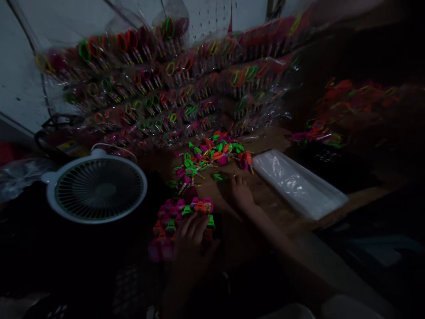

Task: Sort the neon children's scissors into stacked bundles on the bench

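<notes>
From here I see a brown wooden table [265, 208], its bare middle faintly lit. A loose heap of small pink, green and orange plastic pieces [215, 153] lies on it, with a stack of clear plastic bags [299, 184] flat to the right. Behind the heap, rows of clear-wrapped colourful items [172, 93] are piled up against the wall.
</notes>
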A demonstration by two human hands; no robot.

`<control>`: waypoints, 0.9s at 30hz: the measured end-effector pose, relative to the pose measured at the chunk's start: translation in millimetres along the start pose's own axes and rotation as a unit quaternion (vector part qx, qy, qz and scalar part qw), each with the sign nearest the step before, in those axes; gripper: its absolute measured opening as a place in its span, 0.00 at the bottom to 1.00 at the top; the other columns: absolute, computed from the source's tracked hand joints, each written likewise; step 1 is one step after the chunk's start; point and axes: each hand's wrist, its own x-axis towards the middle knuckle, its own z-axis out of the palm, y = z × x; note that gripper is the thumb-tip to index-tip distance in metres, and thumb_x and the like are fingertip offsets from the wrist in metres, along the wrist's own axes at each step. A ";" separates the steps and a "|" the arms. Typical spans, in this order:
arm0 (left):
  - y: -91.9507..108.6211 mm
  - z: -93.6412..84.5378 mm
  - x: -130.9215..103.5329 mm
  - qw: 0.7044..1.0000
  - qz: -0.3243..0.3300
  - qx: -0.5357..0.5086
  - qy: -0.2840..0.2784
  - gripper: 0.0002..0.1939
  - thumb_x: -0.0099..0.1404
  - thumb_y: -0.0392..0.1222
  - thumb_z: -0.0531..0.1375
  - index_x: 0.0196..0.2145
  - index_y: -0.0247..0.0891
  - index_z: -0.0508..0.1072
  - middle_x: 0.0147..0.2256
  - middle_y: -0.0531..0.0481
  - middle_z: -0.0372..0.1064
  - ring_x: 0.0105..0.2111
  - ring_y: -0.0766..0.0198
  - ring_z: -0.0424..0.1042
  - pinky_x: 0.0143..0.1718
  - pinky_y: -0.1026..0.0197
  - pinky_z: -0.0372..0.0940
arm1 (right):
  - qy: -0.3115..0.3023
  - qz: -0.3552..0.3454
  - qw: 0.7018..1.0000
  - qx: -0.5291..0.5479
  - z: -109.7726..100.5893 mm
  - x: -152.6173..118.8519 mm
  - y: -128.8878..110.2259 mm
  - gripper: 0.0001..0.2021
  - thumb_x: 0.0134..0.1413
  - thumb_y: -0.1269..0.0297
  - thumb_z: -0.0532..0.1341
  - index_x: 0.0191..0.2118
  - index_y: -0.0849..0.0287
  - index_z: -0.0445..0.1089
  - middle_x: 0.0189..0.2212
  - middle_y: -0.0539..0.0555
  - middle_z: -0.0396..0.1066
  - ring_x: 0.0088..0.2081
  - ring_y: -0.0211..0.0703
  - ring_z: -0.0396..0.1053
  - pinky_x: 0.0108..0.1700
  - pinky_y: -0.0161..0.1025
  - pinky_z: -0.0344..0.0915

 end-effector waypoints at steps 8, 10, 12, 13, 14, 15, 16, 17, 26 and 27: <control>-1.0 -0.5 -0.5 0.993 -0.063 -0.098 0.016 0.19 0.67 0.42 0.52 0.55 0.41 0.62 0.55 0.48 0.62 0.57 0.59 0.56 0.56 0.50 0.56 | -0.071 -0.050 0.991 0.102 -17.6 28.2 9.1 0.18 0.60 0.67 0.52 0.54 0.67 0.62 0.45 0.67 0.68 0.44 0.50 0.68 0.45 0.41 0.63; -1.1 -4.0 -1.9 0.985 -0.092 -0.143 0.042 0.18 0.68 0.41 0.51 0.55 0.41 0.61 0.54 0.48 0.62 0.56 0.61 0.57 0.56 0.52 0.56 | -0.075 -0.031 0.982 0.168 -20.7 5.0 5.0 0.15 0.59 0.66 0.53 0.48 0.69 0.66 0.39 0.64 0.71 0.39 0.47 0.70 0.42 0.38 0.64; -0.9 -8.4 -3.1 0.975 -0.113 -0.181 0.066 0.16 0.68 0.40 0.49 0.53 0.42 0.62 0.53 0.48 0.62 0.55 0.62 0.59 0.55 0.54 0.57 | -0.089 0.004 0.937 0.337 -20.9 -31.4 -1.9 0.12 0.56 0.64 0.55 0.40 0.69 0.69 0.35 0.62 0.73 0.36 0.45 0.71 0.38 0.35 0.64; -0.6 -10.4 -3.4 0.970 -0.123 -0.194 0.073 0.16 0.68 0.39 0.49 0.53 0.42 0.63 0.52 0.48 0.63 0.55 0.63 0.59 0.55 0.55 0.57 | -0.102 0.018 0.892 0.441 -19.9 -52.5 -5.9 0.13 0.55 0.63 0.56 0.38 0.69 0.69 0.33 0.60 0.73 0.34 0.44 0.71 0.36 0.34 0.65; -0.3 -11.9 -3.5 0.967 -0.130 -0.203 0.079 0.15 0.69 0.39 0.49 0.52 0.42 0.63 0.52 0.48 0.63 0.54 0.63 0.60 0.55 0.56 0.57 | -0.128 0.019 0.838 0.530 -18.3 -73.8 -10.1 0.14 0.55 0.60 0.56 0.38 0.68 0.69 0.33 0.58 0.73 0.33 0.43 0.70 0.34 0.33 0.65; 0.1 -12.7 -3.5 0.966 -0.133 -0.206 0.083 0.15 0.69 0.39 0.49 0.52 0.42 0.64 0.51 0.48 0.64 0.54 0.64 0.61 0.55 0.56 0.57 | -0.155 0.023 0.796 0.584 -16.4 -94.1 -14.4 0.14 0.53 0.59 0.57 0.37 0.66 0.70 0.32 0.57 0.73 0.32 0.42 0.70 0.33 0.33 0.66; 0.4 -13.0 -3.3 0.966 -0.135 -0.204 0.086 0.15 0.68 0.39 0.49 0.51 0.42 0.64 0.51 0.49 0.64 0.53 0.64 0.61 0.55 0.56 0.58 | -0.179 0.017 0.767 0.616 -14.8 -112.2 -18.8 0.13 0.51 0.59 0.59 0.36 0.65 0.70 0.32 0.56 0.73 0.32 0.42 0.70 0.33 0.33 0.66; 0.6 -12.6 -3.1 0.967 -0.132 -0.198 0.088 0.15 0.68 0.39 0.49 0.52 0.42 0.64 0.51 0.48 0.64 0.53 0.64 0.62 0.54 0.56 0.58 | -0.198 0.014 0.752 0.628 -13.6 -127.2 -23.1 0.12 0.49 0.59 0.60 0.34 0.64 0.71 0.31 0.55 0.73 0.32 0.42 0.71 0.34 0.34 0.67; 0.2 -7.4 -5.2 0.971 -0.132 -0.180 0.091 0.15 0.68 0.38 0.50 0.51 0.40 0.65 0.50 0.46 0.65 0.52 0.62 0.62 0.53 0.54 0.60 | -0.178 -0.058 0.819 0.542 -25.8 -138.8 -49.6 0.13 0.57 0.63 0.53 0.41 0.59 0.74 0.39 0.57 0.74 0.40 0.45 0.72 0.43 0.39 0.69; 0.6 -6.9 -6.2 0.971 -0.130 -0.178 0.090 0.15 0.68 0.38 0.50 0.52 0.40 0.65 0.51 0.46 0.65 0.52 0.62 0.62 0.53 0.54 0.59 | -0.176 -0.068 0.840 0.509 -23.5 -138.3 -51.5 0.12 0.58 0.64 0.53 0.41 0.58 0.74 0.39 0.56 0.74 0.40 0.45 0.72 0.43 0.38 0.69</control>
